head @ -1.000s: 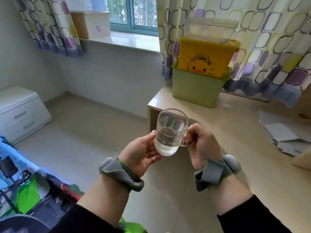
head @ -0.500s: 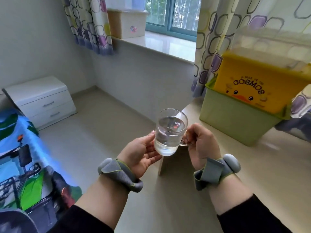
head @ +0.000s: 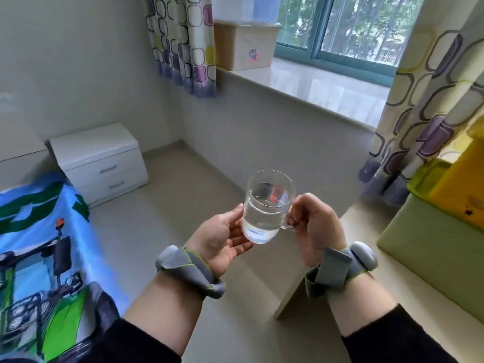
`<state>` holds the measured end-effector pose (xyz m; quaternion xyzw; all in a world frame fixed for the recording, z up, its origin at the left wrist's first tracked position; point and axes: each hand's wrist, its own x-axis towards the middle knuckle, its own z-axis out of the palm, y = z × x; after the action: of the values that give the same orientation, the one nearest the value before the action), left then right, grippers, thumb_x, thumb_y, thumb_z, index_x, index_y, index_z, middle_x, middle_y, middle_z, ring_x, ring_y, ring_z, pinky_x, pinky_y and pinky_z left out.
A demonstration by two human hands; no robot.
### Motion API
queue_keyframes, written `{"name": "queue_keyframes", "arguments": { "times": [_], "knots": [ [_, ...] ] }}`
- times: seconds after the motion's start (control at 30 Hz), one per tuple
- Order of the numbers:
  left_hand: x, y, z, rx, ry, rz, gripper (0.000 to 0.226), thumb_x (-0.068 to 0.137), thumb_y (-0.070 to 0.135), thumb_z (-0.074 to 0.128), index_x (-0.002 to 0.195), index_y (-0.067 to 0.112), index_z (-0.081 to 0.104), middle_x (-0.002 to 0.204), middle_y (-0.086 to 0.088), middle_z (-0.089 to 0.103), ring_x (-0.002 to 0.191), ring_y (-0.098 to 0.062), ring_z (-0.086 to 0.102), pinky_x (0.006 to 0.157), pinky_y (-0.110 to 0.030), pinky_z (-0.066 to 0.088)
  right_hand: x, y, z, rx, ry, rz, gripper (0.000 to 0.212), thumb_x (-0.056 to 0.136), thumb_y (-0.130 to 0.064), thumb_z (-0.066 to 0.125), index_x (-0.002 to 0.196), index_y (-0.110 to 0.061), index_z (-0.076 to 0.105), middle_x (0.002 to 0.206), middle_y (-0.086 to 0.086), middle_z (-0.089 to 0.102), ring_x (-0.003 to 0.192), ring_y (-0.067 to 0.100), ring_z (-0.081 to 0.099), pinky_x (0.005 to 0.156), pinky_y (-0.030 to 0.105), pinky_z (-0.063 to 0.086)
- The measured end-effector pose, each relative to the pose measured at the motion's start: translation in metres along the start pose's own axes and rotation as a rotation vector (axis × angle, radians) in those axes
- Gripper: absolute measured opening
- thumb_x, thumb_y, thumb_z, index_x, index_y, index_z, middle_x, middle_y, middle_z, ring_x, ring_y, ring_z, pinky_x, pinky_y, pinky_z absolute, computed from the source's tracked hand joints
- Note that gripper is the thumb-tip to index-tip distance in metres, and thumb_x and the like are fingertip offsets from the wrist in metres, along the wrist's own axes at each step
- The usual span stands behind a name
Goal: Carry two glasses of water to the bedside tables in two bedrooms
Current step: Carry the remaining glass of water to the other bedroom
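i've got the glass of water (head: pixel 267 205) upright between both hands, out over the floor: right hand (head: pixel 315 226) curled round its handle, left hand (head: pixel 222 238) cupped open against its base. white bedside table (head: pixel 99 159) sits far left.

**Small bedroom with a corner window**

Plain pale walls (head: pixel 78 61) meet at twelve o'clock; beige floor (head: pixel 183 184) runs below. A white nightstand (head: pixel 100 161) with two drawers stands at ten o'clock against the wall, just beside a bed (head: pixel 39 244) with a blue-and-green tractor cover at eight o'clock. A teal-framed window (head: pixel 353 30) at one o'clock gives daylight on a pale sill (head: pixel 314 85), which bears a beige box (head: pixel 243 45). Patterned curtains (head: pixel 183 43) hang on both sides. A desk (head: pixel 340 297) at four o'clock holds green (head: pixel 432 252) and yellow (head: pixel 461 187) bins.
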<state>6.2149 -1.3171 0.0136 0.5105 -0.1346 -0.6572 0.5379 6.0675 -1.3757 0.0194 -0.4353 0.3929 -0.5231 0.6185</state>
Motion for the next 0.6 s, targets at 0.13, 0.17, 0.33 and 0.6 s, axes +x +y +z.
{"name": "queue_keyframes", "arguments": {
  "times": [0.13,0.17,0.33,0.6],
  "knots": [
    [0.051,0.036,-0.012,-0.060,0.034,0.034,0.025,0.090,0.031,0.055,0.086,0.009,0.064,0.072,-0.006,0.068,0.081,-0.023,0.063,0.083,-0.036,0.050,0.067,0.012,0.028,-0.007,-0.065,0.031,0.027,0.061,-0.012,0.049,0.035,-0.019,0.044,0.040,-0.004,0.036,0.051,0.018,0.028,0.058,0.036,0.022],
    [0.055,0.041,-0.012,-0.067,0.045,0.033,0.024,0.090,0.031,0.055,0.086,0.009,0.064,0.070,-0.005,0.068,0.080,-0.023,0.064,0.082,-0.036,0.050,0.073,0.012,0.031,-0.013,-0.076,0.038,0.027,0.060,-0.012,0.049,0.035,-0.019,0.044,0.040,-0.004,0.036,0.051,0.018,0.028,0.058,0.036,0.023],
    [0.118,0.093,-0.024,-0.124,0.107,0.106,0.024,0.089,0.031,0.056,0.092,0.008,0.064,0.065,-0.003,0.072,0.075,-0.020,0.066,0.077,-0.034,0.051,0.163,0.023,0.068,-0.038,-0.175,0.066,0.026,0.060,-0.012,0.050,0.036,-0.020,0.043,0.041,-0.003,0.036,0.052,0.019,0.028,0.059,0.036,0.024],
    [0.203,0.176,-0.051,-0.202,0.236,0.185,0.024,0.090,0.032,0.055,0.086,0.009,0.064,0.064,-0.001,0.072,0.078,-0.020,0.064,0.081,-0.033,0.049,0.292,0.037,0.145,-0.053,-0.351,0.134,0.025,0.058,-0.014,0.052,0.037,-0.020,0.041,0.043,-0.003,0.033,0.055,0.020,0.025,0.063,0.040,0.018]
  ]
}}
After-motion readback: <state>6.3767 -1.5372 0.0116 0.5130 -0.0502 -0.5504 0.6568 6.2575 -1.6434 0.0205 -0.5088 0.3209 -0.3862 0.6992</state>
